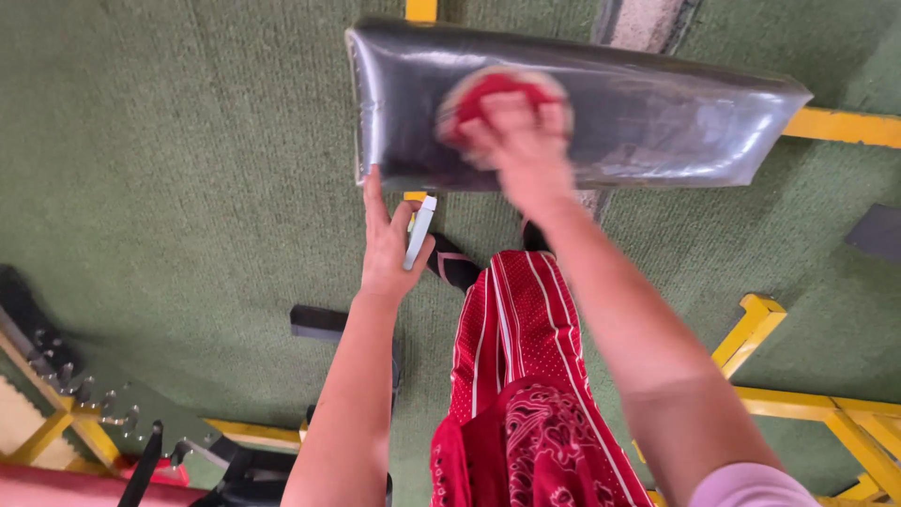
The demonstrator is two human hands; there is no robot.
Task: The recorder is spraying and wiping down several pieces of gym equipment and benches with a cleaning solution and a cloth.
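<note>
A black padded bench cushion lies across the top of the view, shiny and glossy. My right hand presses a red cloth flat onto the pad's left half; the hand is blurred. My left hand hovers just below the pad's near left edge and grips a small white bottle, index finger stretched up toward the pad's rim.
Green carpet floor lies all around. Yellow metal frame bars run at the right and bottom. A rack with hooks stands at the lower left. My red patterned trousers and dark shoe are below the pad.
</note>
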